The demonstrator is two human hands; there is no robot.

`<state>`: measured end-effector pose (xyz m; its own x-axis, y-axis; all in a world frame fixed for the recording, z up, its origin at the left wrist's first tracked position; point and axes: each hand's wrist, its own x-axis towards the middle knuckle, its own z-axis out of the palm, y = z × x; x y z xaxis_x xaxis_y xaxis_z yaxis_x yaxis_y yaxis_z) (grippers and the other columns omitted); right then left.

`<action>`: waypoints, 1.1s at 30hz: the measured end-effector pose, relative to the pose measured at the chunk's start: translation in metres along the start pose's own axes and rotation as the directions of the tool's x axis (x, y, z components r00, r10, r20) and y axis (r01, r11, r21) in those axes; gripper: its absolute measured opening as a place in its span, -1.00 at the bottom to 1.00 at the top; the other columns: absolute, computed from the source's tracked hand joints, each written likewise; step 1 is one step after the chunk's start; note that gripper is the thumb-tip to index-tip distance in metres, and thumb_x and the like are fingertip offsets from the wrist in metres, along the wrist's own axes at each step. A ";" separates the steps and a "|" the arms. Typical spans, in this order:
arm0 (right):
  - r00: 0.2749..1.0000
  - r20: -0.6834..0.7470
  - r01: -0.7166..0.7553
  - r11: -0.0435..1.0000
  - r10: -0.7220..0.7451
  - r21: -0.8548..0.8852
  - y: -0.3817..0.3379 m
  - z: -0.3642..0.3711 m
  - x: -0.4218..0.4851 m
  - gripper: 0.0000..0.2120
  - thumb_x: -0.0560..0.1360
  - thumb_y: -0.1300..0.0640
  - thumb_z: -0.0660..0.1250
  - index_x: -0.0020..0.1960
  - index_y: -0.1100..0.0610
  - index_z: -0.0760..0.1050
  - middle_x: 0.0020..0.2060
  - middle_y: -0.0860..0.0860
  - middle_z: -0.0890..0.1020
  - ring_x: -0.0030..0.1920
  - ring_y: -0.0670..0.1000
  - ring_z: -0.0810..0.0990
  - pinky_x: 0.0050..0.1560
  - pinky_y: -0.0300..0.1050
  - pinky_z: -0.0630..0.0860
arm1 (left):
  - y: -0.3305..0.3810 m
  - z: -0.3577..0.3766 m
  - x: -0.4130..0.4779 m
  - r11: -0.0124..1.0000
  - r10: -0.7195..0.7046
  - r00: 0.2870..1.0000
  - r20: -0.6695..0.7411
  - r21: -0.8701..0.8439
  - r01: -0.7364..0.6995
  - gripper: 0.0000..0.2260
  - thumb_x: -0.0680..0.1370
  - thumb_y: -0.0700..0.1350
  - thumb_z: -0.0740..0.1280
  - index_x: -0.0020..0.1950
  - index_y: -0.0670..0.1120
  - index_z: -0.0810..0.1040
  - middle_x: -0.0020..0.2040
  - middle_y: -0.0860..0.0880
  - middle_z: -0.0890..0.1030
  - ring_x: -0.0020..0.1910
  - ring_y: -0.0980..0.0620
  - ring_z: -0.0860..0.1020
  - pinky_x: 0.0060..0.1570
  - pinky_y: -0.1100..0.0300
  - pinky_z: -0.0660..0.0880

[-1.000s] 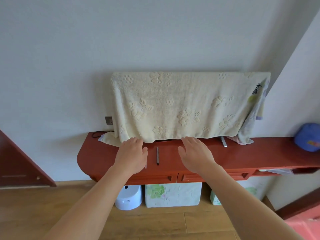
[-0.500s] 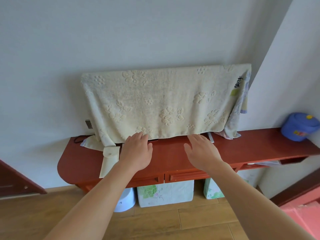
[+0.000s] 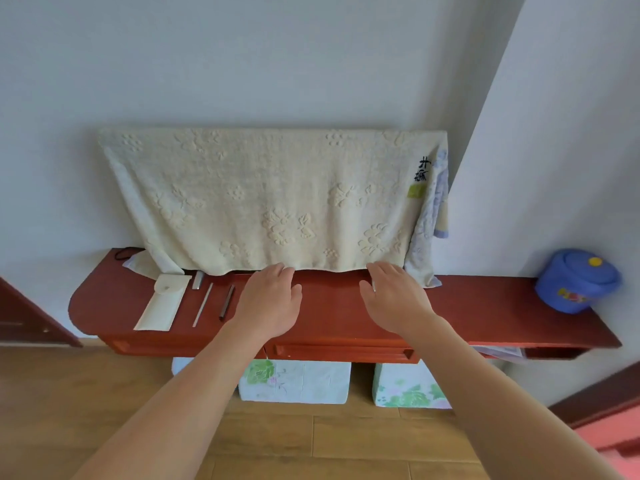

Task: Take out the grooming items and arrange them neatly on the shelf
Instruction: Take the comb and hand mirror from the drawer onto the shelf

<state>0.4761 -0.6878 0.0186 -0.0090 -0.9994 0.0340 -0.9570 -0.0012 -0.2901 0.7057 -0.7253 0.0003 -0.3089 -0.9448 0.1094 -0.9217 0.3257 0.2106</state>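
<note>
Head view: red shelf (image 3: 485, 306) against white wall (image 3: 277, 64), left hand (image 3: 268, 303) and right hand (image 3: 394, 301) flat, empty.

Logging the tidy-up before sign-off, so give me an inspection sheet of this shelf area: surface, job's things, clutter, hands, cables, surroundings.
Surface: red wooden shelf, drawers below its front edge.
Job's things: cream flat pouch, small silver metal piece, thin silver rod, dark slim tool, laid side by side at the left end.
Clutter: cream floral towel draped against the wall; blue plastic lidded pot at the right end.
Hands: left hand and right hand open, fingers straight, over the shelf's middle, holding nothing.
Cables: black cord at the back left corner.
Surroundings: white wall, wooden floor, floral-printed packs under the shelf.
</note>
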 end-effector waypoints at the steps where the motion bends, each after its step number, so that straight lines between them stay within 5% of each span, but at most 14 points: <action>1: 1.000 0.001 -0.005 1.000 0.005 0.006 0.008 -0.001 0.000 -0.66 0.61 -0.04 0.06 0.24 0.10 0.43 0.18 -0.03 0.53 0.21 0.04 0.46 0.18 -0.03 0.41 | 0.008 0.002 0.001 1.000 -0.006 1.000 0.004 -0.003 0.006 -0.70 0.65 -0.01 0.13 0.22 -0.15 0.50 0.09 -0.04 0.54 0.10 -0.07 0.50 0.15 0.01 0.45; 5: 0.999 -0.029 -0.026 0.999 0.027 0.026 0.032 -0.001 0.002 -0.77 0.59 -0.03 0.07 0.03 0.07 0.42 -0.01 -0.07 0.52 0.06 0.02 0.48 0.00 -0.11 0.37 | 0.030 0.010 0.014 1.000 0.008 1.000 0.016 -0.022 -0.008 -0.66 0.66 0.00 0.11 0.31 -0.15 0.48 0.15 -0.04 0.53 0.17 -0.06 0.48 0.22 0.03 0.43; 12: 0.995 -0.036 -0.095 0.995 0.096 0.025 0.062 0.009 0.006 -0.72 0.60 -0.03 0.08 0.17 0.08 0.44 0.11 -0.05 0.53 0.14 0.01 0.48 0.04 -0.12 0.39 | 0.046 0.028 0.043 0.997 0.076 0.996 0.039 -0.036 -0.074 -0.62 0.67 -0.01 0.10 0.42 -0.15 0.41 0.29 -0.05 0.50 0.30 -0.05 0.44 0.35 0.05 0.37; 26: 0.972 0.227 -0.077 0.996 0.065 0.046 0.130 0.092 0.017 -0.54 0.64 -0.05 0.06 0.47 0.12 0.29 0.42 -0.02 0.40 0.43 0.02 0.30 0.38 -0.05 0.27 | 0.065 0.126 0.030 0.984 -0.114 0.975 0.190 -0.110 0.137 -0.52 0.68 0.02 0.15 0.55 -0.15 0.26 0.54 -0.08 0.31 0.53 -0.04 0.25 0.49 0.10 0.18; 33: 0.948 0.308 -0.106 0.992 0.078 0.075 0.139 0.144 0.012 -0.54 0.64 -0.04 0.07 0.48 0.11 0.29 0.44 -0.03 0.37 0.43 0.03 0.30 0.38 -0.04 0.29 | 0.048 0.178 0.012 0.964 -0.157 0.952 0.264 -0.168 0.205 -0.53 0.67 -0.01 0.18 0.55 -0.16 0.26 0.53 -0.07 0.33 0.53 -0.03 0.25 0.47 0.11 0.20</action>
<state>0.3848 -0.7048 -0.1594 0.0067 -0.9584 -0.2853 -0.9261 0.1017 -0.3633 0.6158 -0.7272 -0.1610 -0.2116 -0.9597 -0.1850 -0.9127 0.1263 0.3886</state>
